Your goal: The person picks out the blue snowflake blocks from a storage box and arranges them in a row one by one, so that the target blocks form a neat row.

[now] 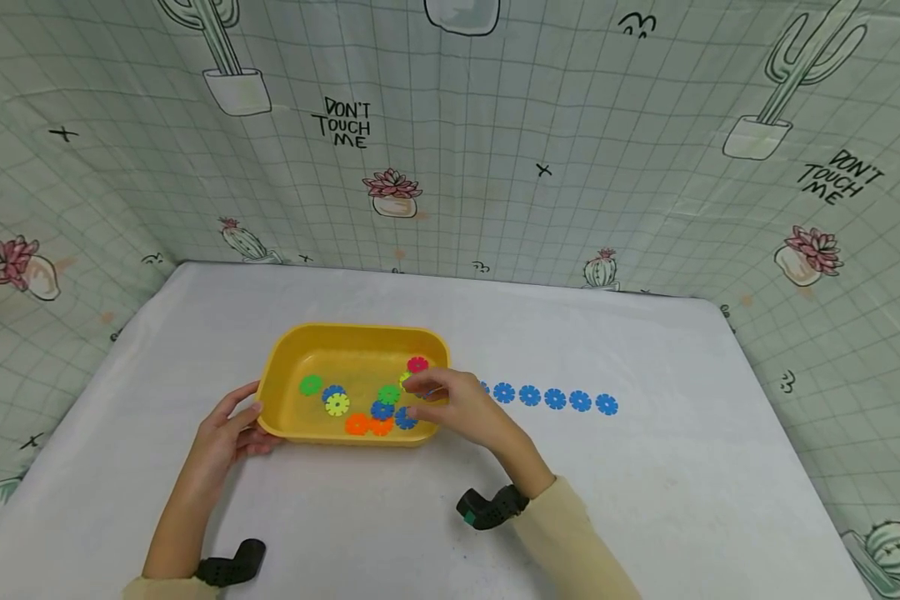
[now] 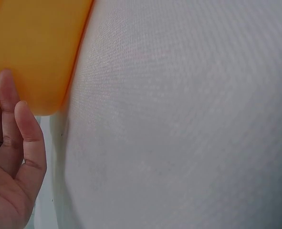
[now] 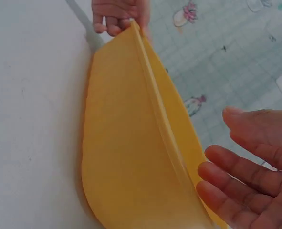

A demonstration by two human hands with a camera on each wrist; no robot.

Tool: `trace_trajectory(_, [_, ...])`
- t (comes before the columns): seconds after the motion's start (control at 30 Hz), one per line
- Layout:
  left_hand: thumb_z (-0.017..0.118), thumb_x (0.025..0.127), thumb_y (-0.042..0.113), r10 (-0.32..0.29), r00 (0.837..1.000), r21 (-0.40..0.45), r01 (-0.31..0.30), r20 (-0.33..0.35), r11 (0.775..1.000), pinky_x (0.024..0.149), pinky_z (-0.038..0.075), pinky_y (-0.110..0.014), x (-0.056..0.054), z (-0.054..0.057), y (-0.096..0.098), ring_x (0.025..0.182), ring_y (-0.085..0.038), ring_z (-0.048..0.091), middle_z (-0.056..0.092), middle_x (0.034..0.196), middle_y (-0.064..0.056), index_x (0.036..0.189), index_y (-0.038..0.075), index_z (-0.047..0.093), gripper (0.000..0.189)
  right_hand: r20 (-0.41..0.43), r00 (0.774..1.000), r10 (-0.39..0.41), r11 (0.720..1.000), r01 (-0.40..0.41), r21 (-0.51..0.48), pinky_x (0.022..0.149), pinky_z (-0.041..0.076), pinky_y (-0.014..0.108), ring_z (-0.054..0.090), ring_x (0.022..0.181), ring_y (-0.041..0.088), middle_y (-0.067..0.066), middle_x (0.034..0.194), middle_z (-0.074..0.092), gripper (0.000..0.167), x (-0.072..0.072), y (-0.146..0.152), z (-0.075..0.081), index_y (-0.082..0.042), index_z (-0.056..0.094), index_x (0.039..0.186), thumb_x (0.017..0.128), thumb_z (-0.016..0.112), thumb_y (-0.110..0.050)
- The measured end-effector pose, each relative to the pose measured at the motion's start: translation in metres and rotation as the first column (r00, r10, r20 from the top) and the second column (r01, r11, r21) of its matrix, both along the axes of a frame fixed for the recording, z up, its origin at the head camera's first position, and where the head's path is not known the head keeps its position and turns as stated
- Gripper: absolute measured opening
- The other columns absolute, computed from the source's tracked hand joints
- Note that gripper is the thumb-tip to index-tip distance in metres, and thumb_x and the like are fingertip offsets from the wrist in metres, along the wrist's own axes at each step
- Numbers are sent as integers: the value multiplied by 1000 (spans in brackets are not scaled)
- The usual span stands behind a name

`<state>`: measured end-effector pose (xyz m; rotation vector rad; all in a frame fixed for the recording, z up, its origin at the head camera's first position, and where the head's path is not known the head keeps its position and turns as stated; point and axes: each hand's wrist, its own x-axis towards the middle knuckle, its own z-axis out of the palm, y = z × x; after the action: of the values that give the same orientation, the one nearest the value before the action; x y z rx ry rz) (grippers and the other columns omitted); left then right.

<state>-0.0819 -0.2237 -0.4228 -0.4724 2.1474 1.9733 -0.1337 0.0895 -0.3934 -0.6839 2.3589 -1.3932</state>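
A shallow yellow tray [image 1: 330, 340] holds several notched plastic discs: an orange disc [image 1: 357, 424], a yellow disc [image 1: 337, 405], a green disc [image 1: 311, 385] and a pink disc [image 1: 417, 364], plus blue ones. My left hand [image 1: 228, 425] grips the tray's left end, thumb at the rim and fingers under it; in the left wrist view its fingers [image 2: 9, 93] lie against the tray's outer side. Over the tray's right end hovers my right hand [image 1: 453, 404], thumb and fingers apart with nothing between them. Beneath it is a blue disc [image 1: 405, 418].
Right of the tray, a row of blue discs [image 1: 555, 399] lies on the white-covered table [image 1: 645, 500], its left end partly hidden by the right hand. A printed cloth [image 1: 480, 167] hangs behind and at both sides. Each wrist wears a black camera band.
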Motion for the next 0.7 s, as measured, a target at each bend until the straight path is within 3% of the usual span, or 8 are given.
trace_trajectory(0.2, [42, 99, 30, -10, 1000, -19, 10, 16, 1000, 64, 53, -20, 0, 1, 0, 64, -6, 66, 64, 68, 14, 143, 11, 29, 49, 84, 995, 49, 997, -54, 58, 88, 50, 28, 57, 102, 21, 11, 112, 64, 32, -13, -17, -5, -3, 61, 115, 85, 67, -12])
trace_trajectory(0.43, [43, 99, 30, -4, 1000, -3, 4, 16, 1000, 64, 53, -20, 1, 2, 0, 63, -7, 66, 65, 68, 13, 141, 12, 31, 47, 138, 985, 101, 982, -121, 144, 84, 51, 23, 59, 93, 16, 9, 106, 66, 29, -29, -35, -10, -3, 63, 112, 83, 67, -5])
trace_trajectory(0.7, [43, 99, 31, -3, 1000, -8, 3, 20, 1000, 64, 53, -20, 0, 1, 0, 63, -6, 66, 65, 68, 13, 143, 11, 28, 51, 241, 965, 102, 969, -152, 197, 71, 51, 21, 55, 76, 12, 3, 87, 64, 19, -41, -47, -17, -4, 67, 101, 82, 67, -3])
